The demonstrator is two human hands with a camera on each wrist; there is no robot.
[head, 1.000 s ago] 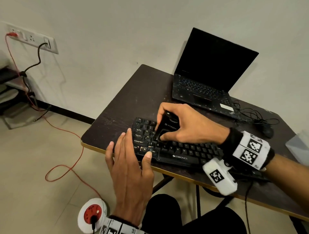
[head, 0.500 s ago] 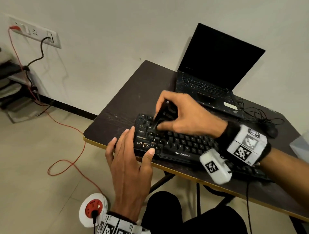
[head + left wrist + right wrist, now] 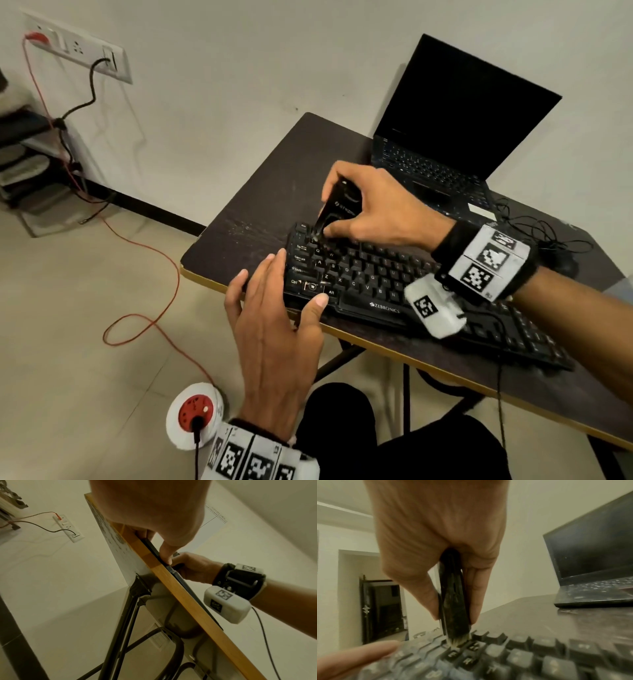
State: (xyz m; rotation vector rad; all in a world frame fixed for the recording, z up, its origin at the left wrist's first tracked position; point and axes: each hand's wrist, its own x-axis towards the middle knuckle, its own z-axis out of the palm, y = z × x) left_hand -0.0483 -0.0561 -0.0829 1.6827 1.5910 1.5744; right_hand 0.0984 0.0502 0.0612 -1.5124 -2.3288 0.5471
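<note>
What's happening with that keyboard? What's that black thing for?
A person is brushing a black keyboard on the table. The right hand grips a small black brush, bristles down between keys near the top left corner. The left hand lies flat at the keyboard's left end, steadying it. An open laptop, screen dark, sits behind.

Dim, yellowish indoor light; soft shadows, motion-blurred wrist views, wide-angle edge distortion.
</note>
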